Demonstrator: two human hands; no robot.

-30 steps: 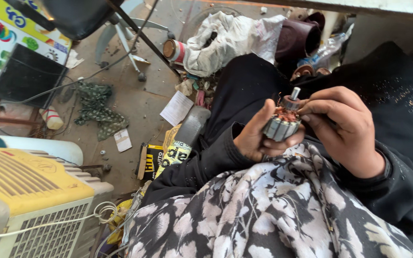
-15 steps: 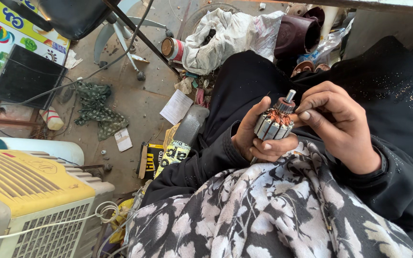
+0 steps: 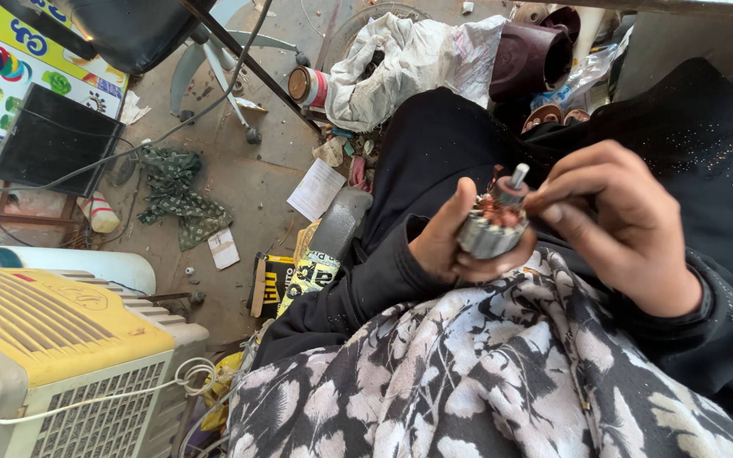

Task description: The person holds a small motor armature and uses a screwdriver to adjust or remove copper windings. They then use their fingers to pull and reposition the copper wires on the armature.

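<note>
While cupped upright over the lap, motor armature (image 3: 492, 227) clamped in left hand (image 3: 443, 246) to expose copper windings; right hand (image 3: 617, 225) fingertips pinched closed at the commutator end beside the shaft (image 3: 519, 175).

A small motor armature (image 3: 494, 227), copper windings showing, steel shaft tilted up-right, above the lap.

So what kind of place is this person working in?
Probably a small repair workshop, with work done seated low over the floor. The left hand cradles a motor armature with copper windings, a yellow-topped cooler unit stands nearby, and the concrete floor is littered with scraps.
</note>
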